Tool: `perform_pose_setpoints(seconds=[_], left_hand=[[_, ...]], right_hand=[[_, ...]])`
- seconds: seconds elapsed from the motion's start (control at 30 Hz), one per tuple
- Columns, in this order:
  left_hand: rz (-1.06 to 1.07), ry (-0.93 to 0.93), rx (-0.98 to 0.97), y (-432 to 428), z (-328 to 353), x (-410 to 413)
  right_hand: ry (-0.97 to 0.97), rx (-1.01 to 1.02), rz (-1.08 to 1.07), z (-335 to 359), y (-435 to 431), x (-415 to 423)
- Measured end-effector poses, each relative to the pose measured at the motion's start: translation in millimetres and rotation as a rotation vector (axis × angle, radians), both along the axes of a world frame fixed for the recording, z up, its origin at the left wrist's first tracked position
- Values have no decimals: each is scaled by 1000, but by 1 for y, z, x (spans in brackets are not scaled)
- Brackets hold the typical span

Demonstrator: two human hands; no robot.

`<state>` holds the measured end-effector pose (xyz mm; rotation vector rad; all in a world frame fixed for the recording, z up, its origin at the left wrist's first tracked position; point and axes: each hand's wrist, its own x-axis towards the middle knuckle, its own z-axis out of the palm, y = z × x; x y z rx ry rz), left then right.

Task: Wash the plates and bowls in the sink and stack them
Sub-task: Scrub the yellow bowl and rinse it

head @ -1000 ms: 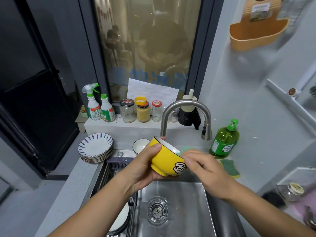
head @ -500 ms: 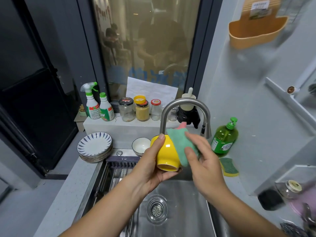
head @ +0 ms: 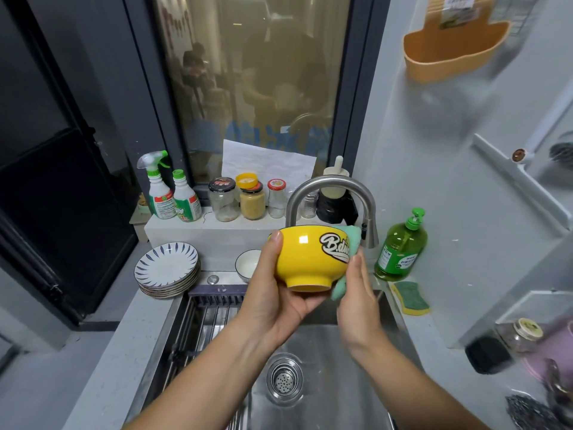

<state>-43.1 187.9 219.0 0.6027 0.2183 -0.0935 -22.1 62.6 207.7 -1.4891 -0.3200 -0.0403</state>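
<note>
Now: left hand (head: 279, 301) cradles glossy round yellow bowl (head: 302, 259) upright above steel sink (head: 328, 373), thumb on rim, fingers curled under foot; right hand (head: 356, 301) grips soft green cloth (head: 353, 235) against its side.

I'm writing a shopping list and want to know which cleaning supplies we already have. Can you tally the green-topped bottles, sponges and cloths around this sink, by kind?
Trigger spray bottle: 1
Green-capped cleaner bottle: 1
Green pump soap bottle: 1
Yellow-and-green sponge: 1
Green cloth: 1
Total: 5
</note>
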Motion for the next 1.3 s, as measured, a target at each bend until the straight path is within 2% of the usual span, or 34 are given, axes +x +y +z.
perform_pose_setpoints(seconds=[0.07,0.13,0.2,0.27,0.3,0.33,0.4,0.43,0.5,0.6,0.7,0.77,0.9,0.93,1.03,1.1,1.2,1.3], left_hand=[[1,-23,28,-1,-2,1],[14,-39,81,-3,-4,4],[43,-42,112,-5,-8,5],[68,-51,127,-6,-11,5],[63,-61,110,-6,-12,5],[50,-73,76,-6,-13,4],[1,-98,13,-5,-13,1],[-30,-104,18,-4,-13,0],[-76,-73,111,-1,-11,0],[-60,21,233,6,-10,5],[-19,52,249,11,-10,5],[1,18,230,12,-8,1],[-10,-80,219,8,-3,-4],[2,-88,216,7,-3,-4],[42,-78,182,6,-3,-1],[56,-39,142,5,1,0],[71,58,38,1,3,-1],[86,129,88,-1,1,1]], right_hand=[[-25,-6,-20,8,4,-1],[-258,-82,-44,17,8,1],[-538,-270,-99,16,9,2],[-616,-326,-113,10,8,8],[-576,-293,-92,6,7,9],[-445,-191,-53,2,6,12],[-14,119,39,2,6,17],[138,228,43,3,6,20],[215,253,-4,3,4,23],[125,177,-75,4,4,16],[-120,-20,-136,1,4,9],[-293,-196,-180,2,4,10],[-507,-434,-200,17,8,1],[-547,-457,-203,19,9,-2],[-602,-362,-154,22,10,-5],[-502,-236,-98,20,11,2],[-66,63,24,16,13,17],[174,158,36,11,10,24]])
